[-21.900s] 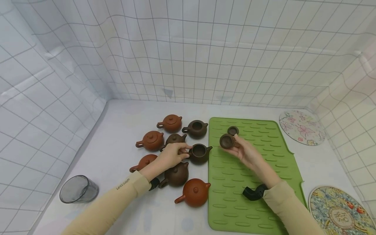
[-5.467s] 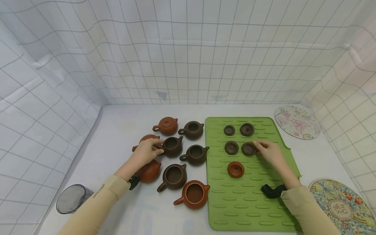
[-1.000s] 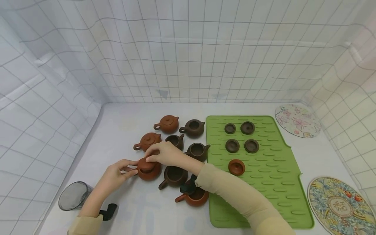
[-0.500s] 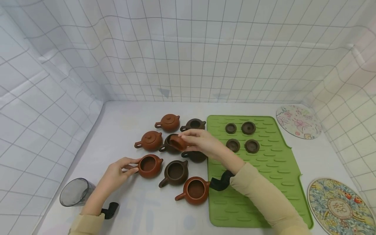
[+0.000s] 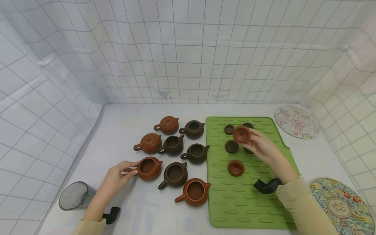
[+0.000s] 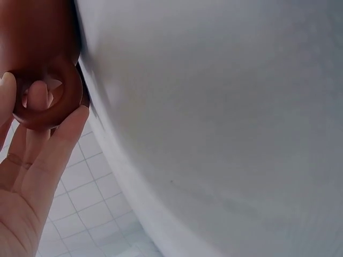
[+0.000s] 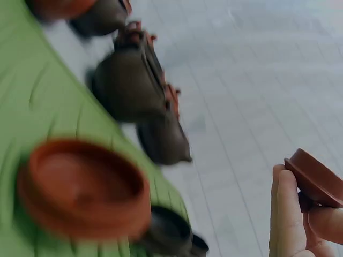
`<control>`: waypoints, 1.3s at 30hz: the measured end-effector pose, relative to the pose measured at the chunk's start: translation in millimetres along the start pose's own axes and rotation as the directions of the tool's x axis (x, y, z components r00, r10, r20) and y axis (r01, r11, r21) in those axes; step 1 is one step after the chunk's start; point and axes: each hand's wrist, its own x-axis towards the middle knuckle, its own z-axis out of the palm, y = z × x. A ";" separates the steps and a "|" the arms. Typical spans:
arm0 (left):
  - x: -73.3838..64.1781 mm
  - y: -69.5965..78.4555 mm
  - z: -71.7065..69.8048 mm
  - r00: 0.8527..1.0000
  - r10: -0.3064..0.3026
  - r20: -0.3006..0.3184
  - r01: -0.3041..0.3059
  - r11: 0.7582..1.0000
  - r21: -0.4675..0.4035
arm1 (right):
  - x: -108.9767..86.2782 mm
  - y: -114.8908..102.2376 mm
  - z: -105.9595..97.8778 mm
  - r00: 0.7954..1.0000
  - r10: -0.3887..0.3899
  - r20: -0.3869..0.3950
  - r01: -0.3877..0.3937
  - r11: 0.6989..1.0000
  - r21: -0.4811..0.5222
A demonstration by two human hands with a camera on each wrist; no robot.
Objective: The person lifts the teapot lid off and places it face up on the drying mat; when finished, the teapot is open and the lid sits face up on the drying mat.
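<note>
My left hand point(image 5: 116, 178) pinches the handle point(image 6: 67, 99) of a lidless red-brown teapot point(image 5: 149, 176); in the left wrist view a finger passes through the handle loop. Over the green mat point(image 5: 235, 209), my right hand point(image 5: 262, 147) holds a red-brown teapot lid point(image 5: 241, 134), its hollow underside towards the head camera. That lid point(image 7: 319, 179) also shows between fingers and thumb in the right wrist view. Below it on the mat lie a red-brown lid point(image 5: 236, 168) and several dark brown lids point(image 5: 231, 147), one mostly hidden behind the right hand.
Several open teapots, dark point(image 5: 175, 176) and red-brown point(image 5: 195, 193), stand left of the mat. Two red-brown teapots point(image 5: 150, 143) at the back left wear their lids. A clear glass point(image 5: 77, 195) lies front left. Round patterned mats point(image 5: 340, 209) lie along the right side.
The right hand has lifted the lid off the red-brown teapot and carried it right, over the green mat. The left hand has stayed at that teapot's handle.
</note>
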 end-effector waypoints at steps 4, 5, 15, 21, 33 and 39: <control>-1.8 0.7 0.6 1.000 -0.006 -0.002 0.006 1.000 -0.006 | -15.4 -9.6 -31.2 0.999 -0.037 -0.022 0.039 0.990 0.133; -2.2 1.0 0.5 1.000 -0.008 -0.001 0.008 1.000 -0.007 | -18.8 -10.5 -37.7 0.999 -0.040 -0.027 0.044 0.986 0.159; -1.2 3.1 -0.7 1.000 -0.004 -0.002 0.004 1.000 -0.003 | -52.0 1.0 -75.0 1.000 0.016 -0.016 -0.016 1.000 0.000; -1.4 2.9 0.0 1.000 -0.007 0.003 0.007 1.000 -0.004 | -63.5 10.6 -82.5 0.992 0.123 -0.016 -0.122 0.947 -0.296; -2.2 4.0 -1.2 1.000 -0.024 0.012 0.024 1.000 0.000 | -69.1 24.4 -73.0 0.983 0.152 -0.100 -0.180 0.724 -0.666; -1.5 3.8 -1.6 0.999 -0.030 0.027 0.030 1.000 0.000 | -69.5 26.9 -63.6 0.980 0.085 -0.179 -0.195 0.569 -0.799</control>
